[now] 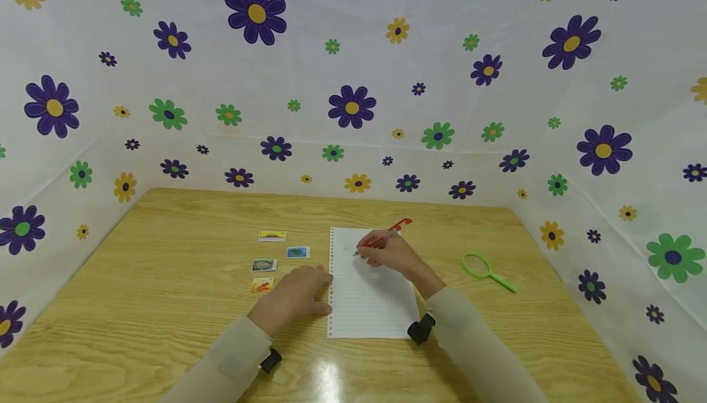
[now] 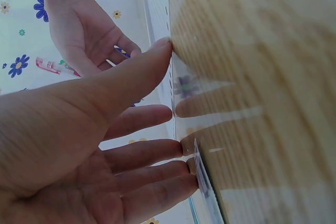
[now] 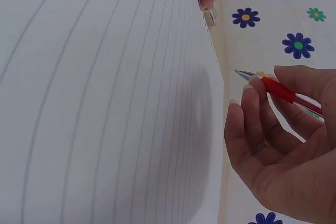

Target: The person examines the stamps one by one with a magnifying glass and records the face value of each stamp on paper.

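Observation:
A red pen (image 1: 399,225) is pinched in my right hand (image 1: 389,251), its tip pointing down over the upper part of a lined sheet of paper (image 1: 370,305). The right wrist view shows the red pen (image 3: 281,89) between thumb and fingers, its metal tip apart from the page. Faint red marks (image 1: 347,248) are on the sheet near its top left. My left hand (image 1: 293,295) rests at the sheet's punched left edge with fingers extended; in the left wrist view the left hand (image 2: 105,145) has thumb and fingertips down at that edge.
Several small picture cards lie left of the paper, among them a yellow card (image 1: 272,236), a blue card (image 1: 298,252) and an orange card (image 1: 262,285). A green magnifying glass (image 1: 490,273) lies to the right. Flower-patterned sheeting (image 1: 309,84) surrounds the wooden table (image 1: 182,256).

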`<state>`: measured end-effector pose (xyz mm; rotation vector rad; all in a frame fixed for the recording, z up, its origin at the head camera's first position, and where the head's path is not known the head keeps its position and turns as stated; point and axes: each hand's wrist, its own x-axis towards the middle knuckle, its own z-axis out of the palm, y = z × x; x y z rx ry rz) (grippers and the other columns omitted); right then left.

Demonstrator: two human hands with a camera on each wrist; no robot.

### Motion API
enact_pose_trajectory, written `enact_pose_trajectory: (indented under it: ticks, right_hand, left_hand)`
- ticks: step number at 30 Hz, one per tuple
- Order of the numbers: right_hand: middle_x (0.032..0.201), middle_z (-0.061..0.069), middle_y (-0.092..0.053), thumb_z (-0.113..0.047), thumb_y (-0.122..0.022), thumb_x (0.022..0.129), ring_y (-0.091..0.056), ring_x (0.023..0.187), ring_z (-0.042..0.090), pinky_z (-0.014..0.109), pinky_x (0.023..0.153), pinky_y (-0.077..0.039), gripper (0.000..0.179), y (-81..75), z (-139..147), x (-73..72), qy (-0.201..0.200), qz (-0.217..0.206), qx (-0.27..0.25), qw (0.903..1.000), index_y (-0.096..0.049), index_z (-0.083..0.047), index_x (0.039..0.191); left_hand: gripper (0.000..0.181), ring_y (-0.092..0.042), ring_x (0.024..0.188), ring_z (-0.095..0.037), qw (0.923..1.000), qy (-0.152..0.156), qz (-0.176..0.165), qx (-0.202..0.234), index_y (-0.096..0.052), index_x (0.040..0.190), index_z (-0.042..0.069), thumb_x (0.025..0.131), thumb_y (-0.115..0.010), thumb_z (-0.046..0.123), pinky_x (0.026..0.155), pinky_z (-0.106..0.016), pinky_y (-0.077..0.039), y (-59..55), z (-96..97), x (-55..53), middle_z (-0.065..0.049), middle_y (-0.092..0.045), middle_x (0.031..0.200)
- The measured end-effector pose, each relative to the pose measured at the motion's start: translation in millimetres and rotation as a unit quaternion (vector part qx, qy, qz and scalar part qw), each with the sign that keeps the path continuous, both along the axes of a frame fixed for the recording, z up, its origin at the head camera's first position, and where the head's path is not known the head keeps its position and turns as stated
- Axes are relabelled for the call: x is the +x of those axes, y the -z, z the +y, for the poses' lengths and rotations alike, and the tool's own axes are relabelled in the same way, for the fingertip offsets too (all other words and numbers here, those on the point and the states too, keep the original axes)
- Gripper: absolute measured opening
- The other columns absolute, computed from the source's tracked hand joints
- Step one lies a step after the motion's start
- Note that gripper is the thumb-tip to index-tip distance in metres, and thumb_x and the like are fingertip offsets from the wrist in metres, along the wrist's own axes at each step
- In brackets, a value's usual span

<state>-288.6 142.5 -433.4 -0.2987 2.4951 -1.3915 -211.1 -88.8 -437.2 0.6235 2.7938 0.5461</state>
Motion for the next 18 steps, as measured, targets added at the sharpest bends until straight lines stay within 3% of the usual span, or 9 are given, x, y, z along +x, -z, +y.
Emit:
enact_pose_trajectory:
  ticks: [8,18]
  right_hand:
    - [0.087,0.008,-0.073,-0.019,-0.073,0.096,-0.063,0.069,0.012,0.023,0.067,-0.056,0.016,8.7,-8,-2.5,0.004,-0.015,-0.008,0.9999,-0.074,-0.006,0.106]
    - [0.087,0.007,-0.073,-0.021,-0.073,0.096,-0.063,0.068,0.011,0.021,0.066,-0.056,0.019,11.2,-14,-4.8,0.013,-0.041,-0.011,0.999,-0.077,-0.007,0.109]
  left_hand:
    - [0.058,-0.059,0.13,-0.04,1.0,-0.001,0.004,-0.004,-0.066,0.135,0.004,0.086,-0.084,0.03,0.111,-0.053,-0.048,2.3,-0.1,-0.1,-0.022,-0.06,0.144]
    - [0.059,-0.058,0.13,-0.041,1.0,-0.002,0.005,0.003,-0.065,0.136,0.004,0.087,-0.083,0.03,0.111,-0.054,-0.048,0.5,-0.4,0.6,-0.023,-0.059,0.146]
